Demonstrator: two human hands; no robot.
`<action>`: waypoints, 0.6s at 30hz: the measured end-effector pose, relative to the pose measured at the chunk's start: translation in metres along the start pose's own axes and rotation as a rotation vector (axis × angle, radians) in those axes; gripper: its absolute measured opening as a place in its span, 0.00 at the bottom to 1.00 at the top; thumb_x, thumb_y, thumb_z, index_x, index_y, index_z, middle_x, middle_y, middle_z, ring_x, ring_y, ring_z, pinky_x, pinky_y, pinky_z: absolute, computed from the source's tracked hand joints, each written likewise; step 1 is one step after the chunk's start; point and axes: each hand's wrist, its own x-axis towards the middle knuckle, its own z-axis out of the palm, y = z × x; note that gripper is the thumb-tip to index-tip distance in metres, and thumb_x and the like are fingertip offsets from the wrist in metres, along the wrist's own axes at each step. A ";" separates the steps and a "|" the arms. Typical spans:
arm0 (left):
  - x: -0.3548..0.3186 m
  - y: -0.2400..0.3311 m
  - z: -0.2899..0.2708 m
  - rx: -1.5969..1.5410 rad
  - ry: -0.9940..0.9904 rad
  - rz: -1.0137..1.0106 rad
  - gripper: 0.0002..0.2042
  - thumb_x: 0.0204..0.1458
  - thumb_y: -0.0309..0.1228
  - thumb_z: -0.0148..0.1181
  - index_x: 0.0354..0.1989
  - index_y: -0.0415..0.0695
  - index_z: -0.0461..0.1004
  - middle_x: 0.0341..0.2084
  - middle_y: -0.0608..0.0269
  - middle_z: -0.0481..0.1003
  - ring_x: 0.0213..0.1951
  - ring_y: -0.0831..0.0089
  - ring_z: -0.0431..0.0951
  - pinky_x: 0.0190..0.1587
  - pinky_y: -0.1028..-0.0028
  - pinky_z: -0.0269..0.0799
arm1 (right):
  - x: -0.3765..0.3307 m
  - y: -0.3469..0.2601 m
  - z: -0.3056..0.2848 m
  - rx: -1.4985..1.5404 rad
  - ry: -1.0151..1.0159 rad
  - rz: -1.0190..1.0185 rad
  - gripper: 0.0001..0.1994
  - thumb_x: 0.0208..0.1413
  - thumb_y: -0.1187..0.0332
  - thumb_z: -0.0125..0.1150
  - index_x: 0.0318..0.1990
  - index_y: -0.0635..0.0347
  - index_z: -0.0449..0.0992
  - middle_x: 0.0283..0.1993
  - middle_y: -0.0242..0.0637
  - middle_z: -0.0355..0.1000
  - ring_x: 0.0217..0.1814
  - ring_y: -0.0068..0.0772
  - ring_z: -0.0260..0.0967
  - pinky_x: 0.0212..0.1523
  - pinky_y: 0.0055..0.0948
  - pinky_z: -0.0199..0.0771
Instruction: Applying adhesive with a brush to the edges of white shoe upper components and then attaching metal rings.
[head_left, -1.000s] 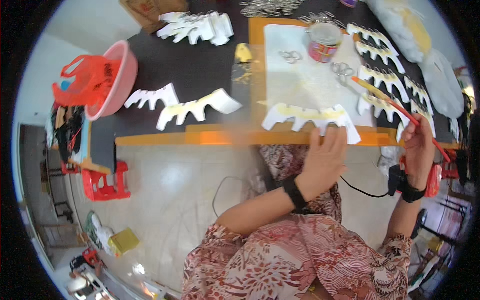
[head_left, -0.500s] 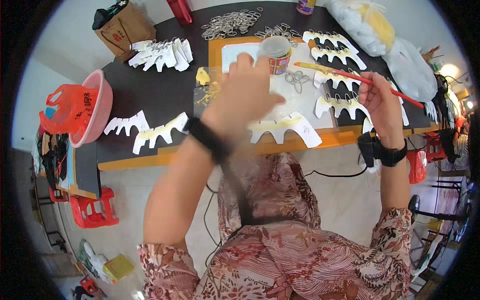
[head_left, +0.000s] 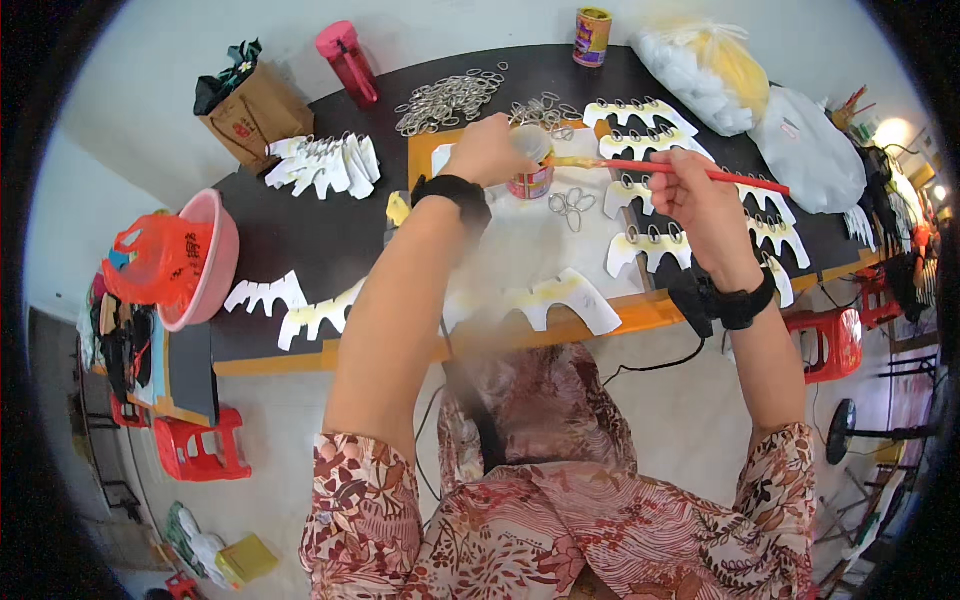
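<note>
My left hand (head_left: 488, 150) reaches far over the table and grips the rim of a small glue can (head_left: 533, 176). In my right hand (head_left: 700, 200) is a red-handled brush (head_left: 690, 171), held level with its yellow tip beside the can. Close to the front edge, a white wing-shaped paper cutout (head_left: 560, 298) with yellow smears lies on the pale work board (head_left: 520, 235). To the right lie several white cutouts with metal rings (head_left: 640, 190) stuck on them.
More blank cutouts (head_left: 300, 310) lie at the front left, a stack of cutouts (head_left: 325, 163) behind them. A heap of metal rings (head_left: 450, 98), a pink bottle (head_left: 347, 60), a brown paper bag (head_left: 250, 110), a pink basin (head_left: 205, 260), plastic bags (head_left: 720, 75) and red stools (head_left: 205, 450) surround the table.
My left hand went from pressing the near cutout to the glue can at the back. My right hand turned the brush toward the can. The view tilted up.
</note>
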 end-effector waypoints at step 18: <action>0.002 0.015 -0.007 0.021 -0.015 -0.107 0.24 0.33 0.37 0.71 0.34 0.35 0.68 0.32 0.48 0.74 0.37 0.58 0.75 0.38 0.66 0.69 | 0.041 -0.004 0.045 -0.467 -0.123 -0.073 0.12 0.57 0.62 0.51 0.33 0.62 0.74 0.26 0.28 0.68 0.27 0.16 0.64 0.31 0.17 0.66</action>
